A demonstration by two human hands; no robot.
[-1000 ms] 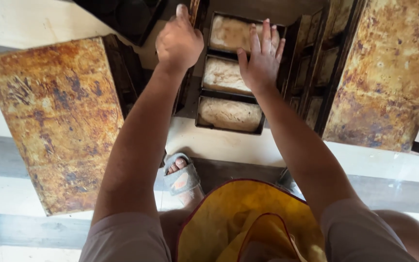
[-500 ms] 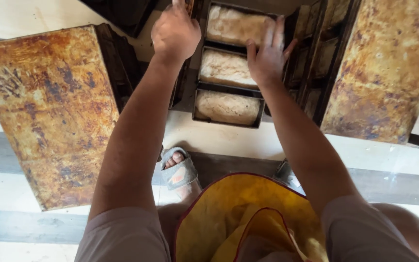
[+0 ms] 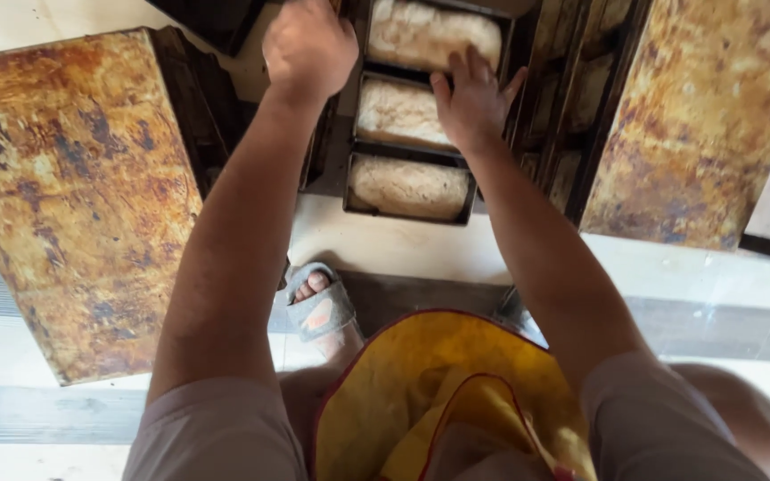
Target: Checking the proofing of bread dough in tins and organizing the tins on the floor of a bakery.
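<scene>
Three dough-filled compartments sit in a row in the dark strap of bread tins, which rests on the pale floor between two rusty metal sheets. The left hand is closed in a grip on the strap's left edge near its far end. The right hand lies with fingers spread, palm down, on the strap's right edge beside the middle loaf of dough. A sandalled foot stands just before the strap's near end, above a yellow apron.
</scene>
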